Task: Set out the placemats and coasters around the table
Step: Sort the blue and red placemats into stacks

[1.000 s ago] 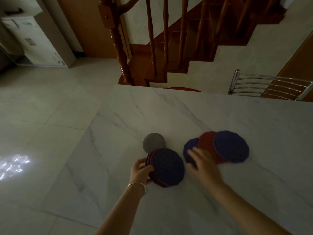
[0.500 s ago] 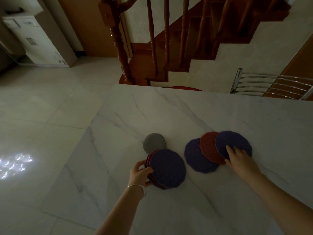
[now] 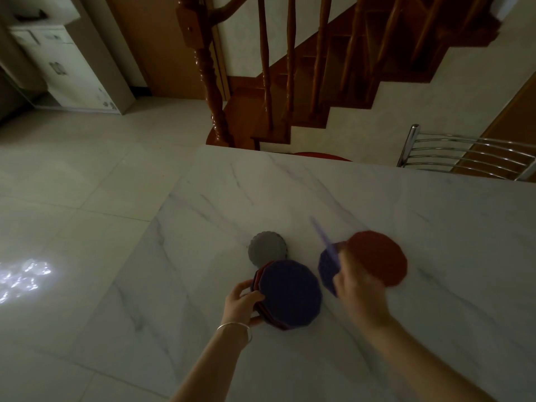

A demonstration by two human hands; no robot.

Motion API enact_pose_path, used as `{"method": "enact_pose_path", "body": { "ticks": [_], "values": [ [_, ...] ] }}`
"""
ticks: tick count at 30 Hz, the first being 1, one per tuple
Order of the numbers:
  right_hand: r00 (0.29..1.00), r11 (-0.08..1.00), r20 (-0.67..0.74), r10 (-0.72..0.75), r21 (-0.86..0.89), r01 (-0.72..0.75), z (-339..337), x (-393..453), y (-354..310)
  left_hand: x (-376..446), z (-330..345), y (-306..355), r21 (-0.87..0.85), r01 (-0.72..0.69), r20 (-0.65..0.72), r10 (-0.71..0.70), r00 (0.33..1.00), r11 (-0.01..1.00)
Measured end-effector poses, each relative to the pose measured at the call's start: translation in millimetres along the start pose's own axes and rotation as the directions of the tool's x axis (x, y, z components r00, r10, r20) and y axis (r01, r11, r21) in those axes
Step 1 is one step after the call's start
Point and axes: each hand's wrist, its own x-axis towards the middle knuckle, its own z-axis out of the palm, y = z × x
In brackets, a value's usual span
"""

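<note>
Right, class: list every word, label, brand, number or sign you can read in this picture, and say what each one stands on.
None can be read.
Pale cabinet by the wall: dark marks on its front, too small and blurred to read.
Round grey scalloped coaster, purple and red polygonal placemats and white marble table: no text visible.

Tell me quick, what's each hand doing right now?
Left hand: grips the stack of mats.
Right hand: blurred, lifting a purple mat; grip unclear.
</note>
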Motion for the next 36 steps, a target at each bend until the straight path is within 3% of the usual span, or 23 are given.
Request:
{"method": "enact_pose_path", "body": {
  "ticks": [3, 5, 8, 17, 19, 21, 23, 25, 28, 32, 34, 36],
  "values": [
    [0.961, 0.973, 0.156, -0.229, 0.035, 0.226, 22.1, -37.8, -39.8, -1.3, 0.4, -0.4, -0.043, 0.024, -0.018, -0.024, 1.000, 0.999],
    [0.916, 0.958, 0.281, -0.285, 0.054, 0.282, 32.1, -56.4, -53.9, -0.9, -0.6, 1.9, -0.090, 0.078, -0.022, -0.081, 0.997, 0.993],
    [0.874, 0.954, 0.384, -0.297, 0.071, 0.292, 39.3, -65.7, -60.8, 0.1, -0.8, 3.6, -0.104, 0.101, 0.002, -0.102, 0.995, 0.989],
    [0.843, 0.948, 0.437, -0.313, 0.191, 0.254, 35.0, -58.0, -50.7, -0.9, 0.3, 0.1, 0.005, -0.016, 0.007, 0.016, 1.000, 1.000],
    [0.896, 0.957, 0.376, -0.237, 0.251, 0.147, 33.9, -47.1, -33.5, 0.0, -1.4, -0.4, 0.013, -0.024, 0.023, 0.024, 0.999, 1.000],
    [0.952, 0.978, 0.304, 0.010, 0.195, -0.072, 33.3, -30.7, -6.1, 0.0, -1.4, 0.4, 0.024, -0.032, 0.037, 0.031, 0.999, 0.999],
    [0.917, 0.962, 0.308, 0.253, 0.024, -0.274, 29.9, -14.2, 24.7, 0.5, -0.8, 1.1, 0.029, -0.037, 0.035, 0.036, 0.999, 0.999],
    [0.830, 0.919, 0.394, 0.395, -0.151, -0.366, 28.3, -6.0, 52.1, 1.1, -0.4, 0.6, 0.025, -0.039, 0.032, 0.038, 0.999, 0.999],
    [0.763, 0.913, 0.501, 0.407, -0.249, -0.323, 29.4, -7.1, 77.0, 1.2, -0.6, -1.3, 0.029, -0.043, 0.029, 0.042, 0.999, 0.999],
    [0.782, 0.918, 0.539, 0.313, -0.383, -0.103, 28.4, -5.9, 82.3, 1.6, -1.2, -3.0, 0.019, -0.048, 0.037, 0.047, 0.998, 0.999],
    [0.802, 0.935, 0.556, 0.219, -0.355, -0.009, 24.3, -0.5, 76.8, 1.5, -0.8, -2.8, 0.022, -0.050, 0.036, 0.049, 0.998, 0.998],
    [0.846, 0.948, 0.493, 0.200, -0.316, -0.040, 20.4, -0.2, 75.7, 1.5, -0.6, -2.8, 0.017, -0.051, 0.026, 0.050, 0.998, 0.999]
  ]
}}
